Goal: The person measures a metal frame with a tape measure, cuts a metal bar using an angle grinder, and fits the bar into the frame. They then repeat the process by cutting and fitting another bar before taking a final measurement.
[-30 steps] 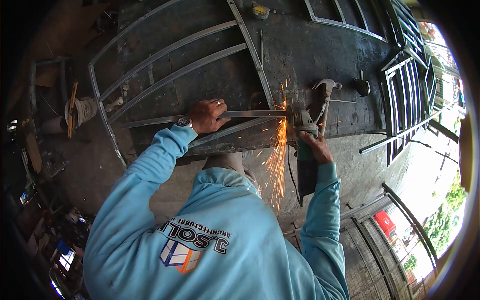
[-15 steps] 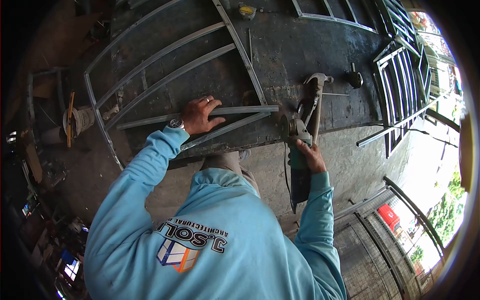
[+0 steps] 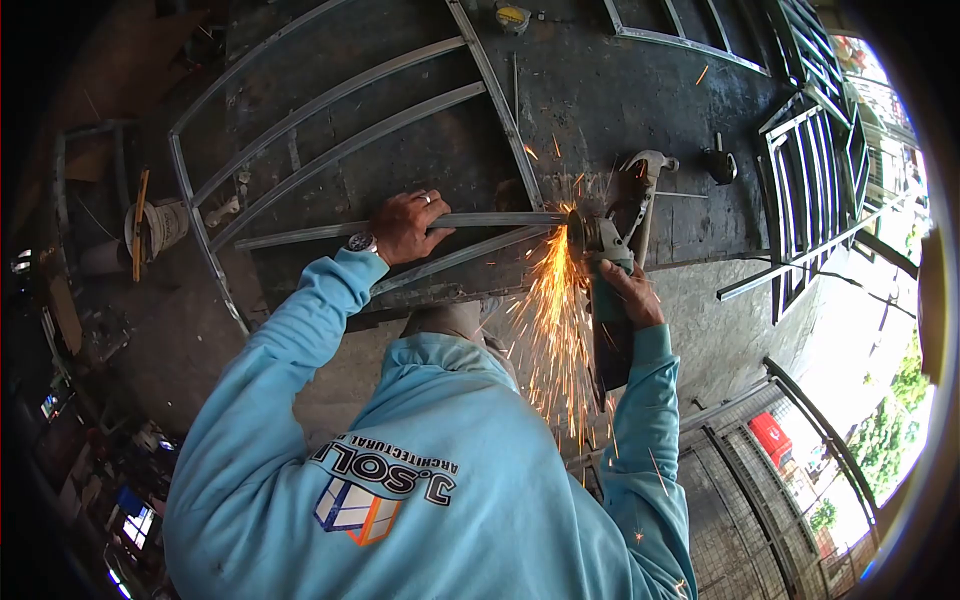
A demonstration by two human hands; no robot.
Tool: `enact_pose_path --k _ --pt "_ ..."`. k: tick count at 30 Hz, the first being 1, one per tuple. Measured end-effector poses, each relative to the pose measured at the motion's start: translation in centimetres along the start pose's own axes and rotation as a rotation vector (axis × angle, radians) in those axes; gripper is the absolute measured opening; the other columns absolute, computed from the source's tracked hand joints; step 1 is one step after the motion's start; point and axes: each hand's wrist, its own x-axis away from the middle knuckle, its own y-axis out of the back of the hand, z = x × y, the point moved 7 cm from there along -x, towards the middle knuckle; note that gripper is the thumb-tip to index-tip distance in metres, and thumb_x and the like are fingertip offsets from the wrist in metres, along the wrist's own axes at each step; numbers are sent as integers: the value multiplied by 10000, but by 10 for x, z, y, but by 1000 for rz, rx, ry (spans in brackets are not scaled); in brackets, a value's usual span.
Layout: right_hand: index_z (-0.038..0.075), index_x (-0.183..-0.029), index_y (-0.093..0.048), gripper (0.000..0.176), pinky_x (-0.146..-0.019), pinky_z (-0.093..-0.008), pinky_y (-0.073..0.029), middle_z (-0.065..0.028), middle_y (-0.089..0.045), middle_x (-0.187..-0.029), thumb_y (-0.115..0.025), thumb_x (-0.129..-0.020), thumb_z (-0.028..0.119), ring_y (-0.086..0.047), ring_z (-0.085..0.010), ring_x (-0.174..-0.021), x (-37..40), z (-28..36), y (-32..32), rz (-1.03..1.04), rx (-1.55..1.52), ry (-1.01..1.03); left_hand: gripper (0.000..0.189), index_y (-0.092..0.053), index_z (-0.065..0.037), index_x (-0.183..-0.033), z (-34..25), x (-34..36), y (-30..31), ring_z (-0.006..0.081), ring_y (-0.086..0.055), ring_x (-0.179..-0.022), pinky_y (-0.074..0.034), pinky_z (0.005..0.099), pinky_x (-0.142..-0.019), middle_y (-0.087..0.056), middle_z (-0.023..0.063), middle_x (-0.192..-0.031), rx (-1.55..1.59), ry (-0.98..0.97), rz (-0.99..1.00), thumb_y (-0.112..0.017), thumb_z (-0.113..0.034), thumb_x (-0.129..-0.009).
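Note:
My left hand (image 3: 408, 227), wearing a ring and a wristwatch, is closed around a thin metal bar (image 3: 500, 219) that lies across the dark workbench (image 3: 590, 110). In my right hand (image 3: 632, 296) is an angle grinder (image 3: 610, 325), held by its green and dark body. The disc meets the right end of the bar, and orange sparks (image 3: 560, 290) stream down from the contact. Just below the bar, a second metal bar (image 3: 470, 258) lies at a slant. A claw hammer (image 3: 652, 190) rests right behind the grinder head, which partly hides it.
A large welded metal frame (image 3: 385, 67) covers the bench's left side. More frames (image 3: 815, 190) stand at the right edge. A yellow tape measure (image 3: 512, 17) and a small dark round object (image 3: 720, 165) lie on the bench. A bucket (image 3: 163, 228) stands at the left.
The grinder has moved slightly up against the bar's end, and sparks now fly. My left hand's fingers have closed on the bar, where its thumb and finger were apart before.

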Motion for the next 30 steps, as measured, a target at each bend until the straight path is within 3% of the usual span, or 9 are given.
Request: enact_pose_path --k 4,12,18,21,27,30 --pt "18 -1217 -570 589 -832 -259 -466 -26 -639 -1057 -768 -817 403 -573 -100 -943 -3 2 0 37 13 -4 232 -629 -79 -909 3 2 -2 295 -636 -862 -521 403 -737 -625 89 -891 8 7 -17 -744 -233 -779" --pt "24 -1169 -580 552 -646 -284 -549 -53 -647 -944 -770 -811 399 -638 -136 -761 -4 0 -7 43 -108 -68 229 -628 -81 -901 2 1 -1 299 -634 -854 -518 406 -722 -618 90 -881 17 3 -10 -746 -233 -776" --pt "16 -1176 -561 564 -607 -332 -575 -73 -635 -912 -770 -810 392 -634 -168 -710 12 -6 -15 21 -124 -197 257 -657 -66 -915 1 -1 5 306 -635 -845 -522 400 -729 -624 96 -893 26 -31 -40 -759 -248 -766" --pt "12 -1159 -556 538 -577 -377 -587 -88 -623 -902 -758 -822 379 -635 -197 -691 25 -22 -14 10 -211 -143 302 -682 -56 -966 9 -4 4 303 -633 -870 -522 398 -734 -626 97 -898 123 39 31 -766 -264 -764" --pt "15 -1150 -542 525 -575 -378 -588 -85 -606 -880 -749 -830 377 -640 -205 -693 24 -12 -14 -18 -264 -98 298 -686 -42 -1011 -3 -11 18 301 -636 -913 -525 396 -780 -641 104 -954 58 -110 -122 -771 -185 -764" --pt "13 -1149 -531 557 -577 -379 -589 -83 -598 -876 -761 -815 395 -642 -206 -696 15 -2 -14 -19 -230 -90 297 -684 -36 -1012 5 -8 9 304 -640 -902 -528 390 -790 -645 110 -977 66 8 -59 -775 -151 -753"
